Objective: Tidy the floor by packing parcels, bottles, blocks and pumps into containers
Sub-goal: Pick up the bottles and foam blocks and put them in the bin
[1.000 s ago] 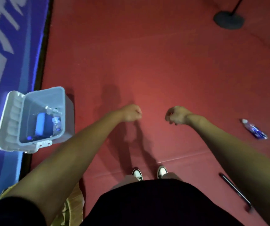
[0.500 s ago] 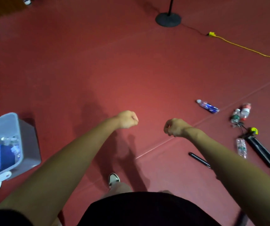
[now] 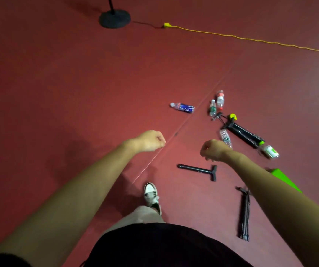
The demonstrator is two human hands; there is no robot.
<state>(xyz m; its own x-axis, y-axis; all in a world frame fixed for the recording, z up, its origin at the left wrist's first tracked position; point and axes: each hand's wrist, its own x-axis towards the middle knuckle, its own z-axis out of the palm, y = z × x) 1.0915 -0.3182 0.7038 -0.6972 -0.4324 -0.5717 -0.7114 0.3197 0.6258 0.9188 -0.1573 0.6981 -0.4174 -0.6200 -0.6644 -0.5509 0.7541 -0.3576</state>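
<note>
My left hand and my right hand are both held out in loose fists with nothing in them, above the red floor. Ahead on the right lie several plastic bottles: one with a blue label, one with a red label, one with a green label, a clear one just past my right wrist, and another farther right. A black and green pump lies among them. A black T-handle rod and a black pump lie nearer my feet.
A round black stand base sits at the far top, with a yellow cable running right across the floor. A bright green block shows behind my right forearm. My shoe is stepping forward on the red floor.
The view has swung right: the white container with bottles has left the frame at the left, and the bottles and pumps have come closer. Both fists stay shut.
</note>
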